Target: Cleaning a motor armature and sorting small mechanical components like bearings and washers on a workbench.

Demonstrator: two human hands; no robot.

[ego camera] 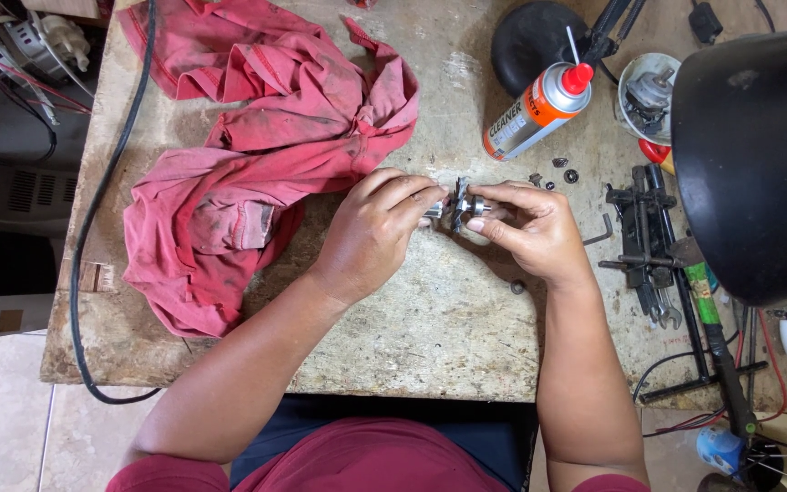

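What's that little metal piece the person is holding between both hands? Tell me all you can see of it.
The small dark metal part with fins on a shiny shaft looks like a tiny impeller. It is held level just above the worn workbench, the left hand pinching one shaft end and the right hand the other. Finer detail is too small to tell.

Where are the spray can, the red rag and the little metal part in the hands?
spray can [534, 113]: head view, on its orange and silver body.
red rag [257, 155]: head view, on its crumpled middle.
metal part [458, 206]: head view, on its finned middle between both hands.
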